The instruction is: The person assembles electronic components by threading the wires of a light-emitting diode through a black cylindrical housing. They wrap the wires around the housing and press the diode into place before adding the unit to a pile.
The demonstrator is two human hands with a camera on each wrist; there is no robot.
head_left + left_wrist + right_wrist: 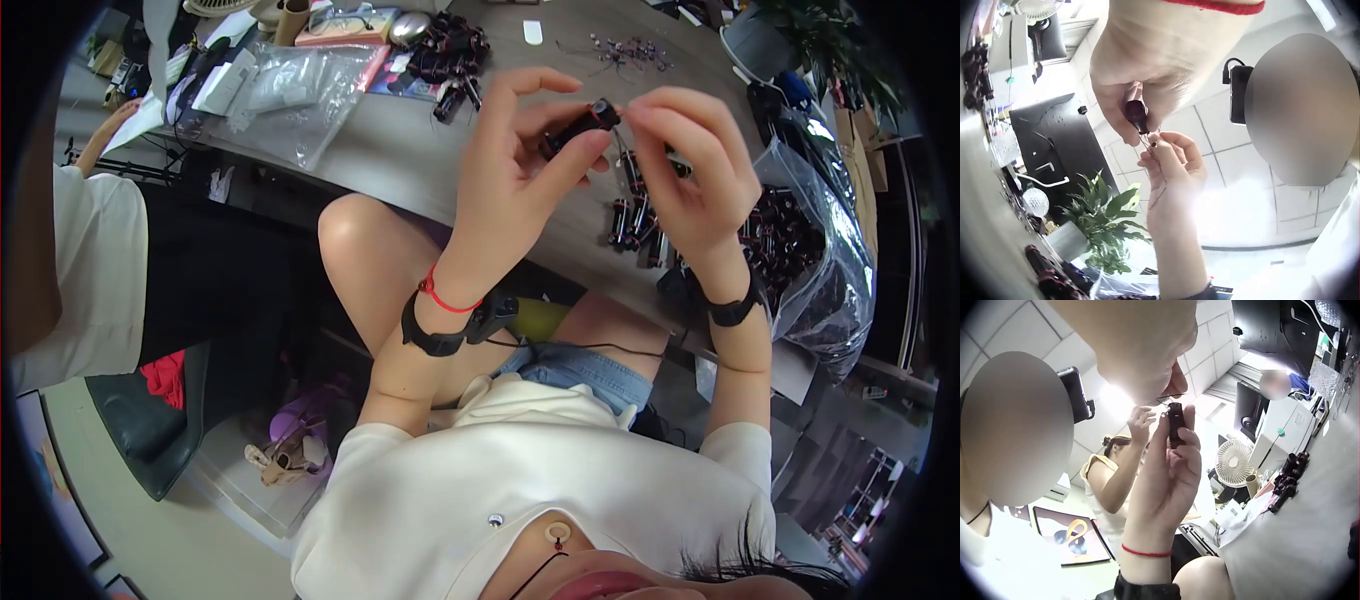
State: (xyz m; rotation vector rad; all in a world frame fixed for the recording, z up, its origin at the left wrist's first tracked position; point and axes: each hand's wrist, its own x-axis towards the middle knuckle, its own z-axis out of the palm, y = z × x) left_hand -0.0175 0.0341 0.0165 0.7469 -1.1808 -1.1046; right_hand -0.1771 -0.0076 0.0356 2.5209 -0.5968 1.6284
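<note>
My left hand (505, 175) holds a small black cylinder (582, 130) between thumb and fingers, one end towards the right hand. The right hand (703, 165) is raised close beside it, thumb and fingertips together at that end. In the left wrist view, thin wires (1159, 164) run from the tip of the cylinder (1137, 116) to the right fingers, which pinch them. In the right wrist view, a fine dark wire (1171, 396) crosses just above the cylinder's top (1175, 419). The right fingertips are partly hidden there.
Black cylinders (622, 222) lie on the table below the right hand, beside a clear bag (830, 290) full of more. Another heap (450, 50) sits at the back left near a flat plastic bag (300, 100). Small wired parts (632, 52) are scattered behind. Another person's sleeve (100, 260) shows left.
</note>
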